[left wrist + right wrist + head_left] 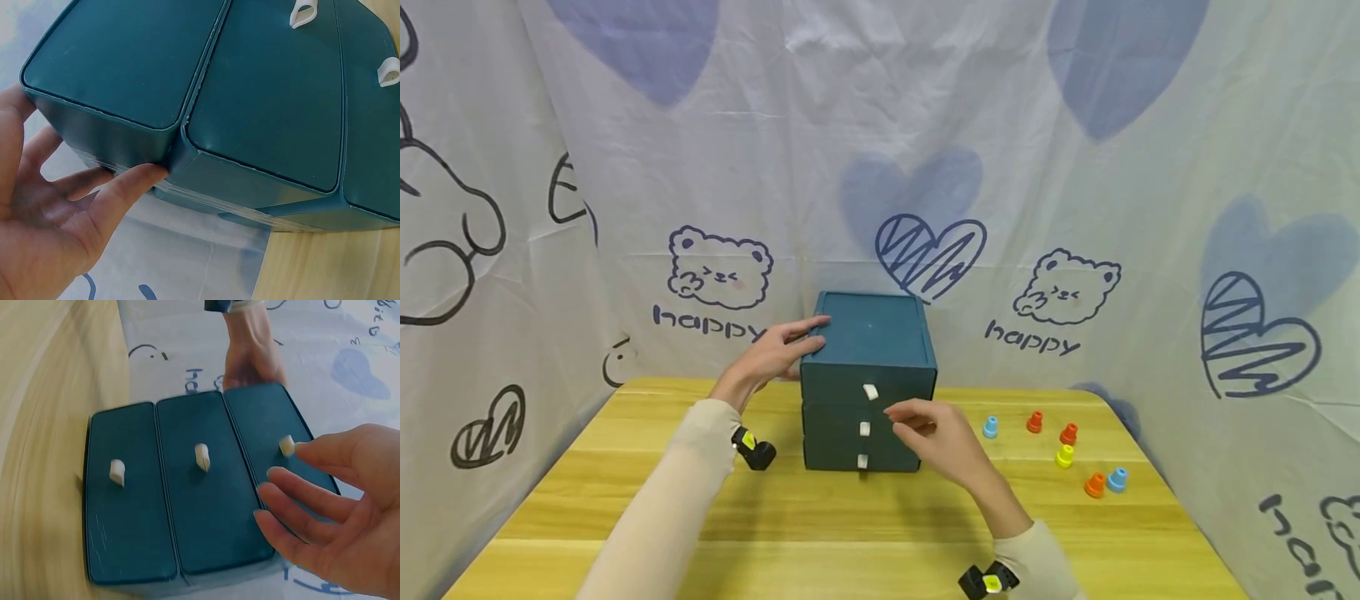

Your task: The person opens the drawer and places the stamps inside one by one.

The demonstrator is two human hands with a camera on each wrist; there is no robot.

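Teal drawer box (868, 383) at table's (850, 533) far middle looks light, rigid, prone to sliding: left hand (775, 354) spread flat bracing its top-left edge, right hand (936, 437) loosely open beside top drawer's white pull tab (870, 392), likely the best pinch point.

L hand (771, 357) on teal drawer box (868, 379) top edge, R hand (936, 435) near front tabs.

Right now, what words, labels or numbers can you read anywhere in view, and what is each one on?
"happy" on the backdrop cloth, under the bear drawing left of the drawer box.
"happy" on the same cloth, under the bear drawing to the right of the box.
Dark hand-drawn letters at the cloth's lower right edge: cut off, unreadable.
The drawer box, its white pull tabs and the small coloured pieces on the table carry no readable text.
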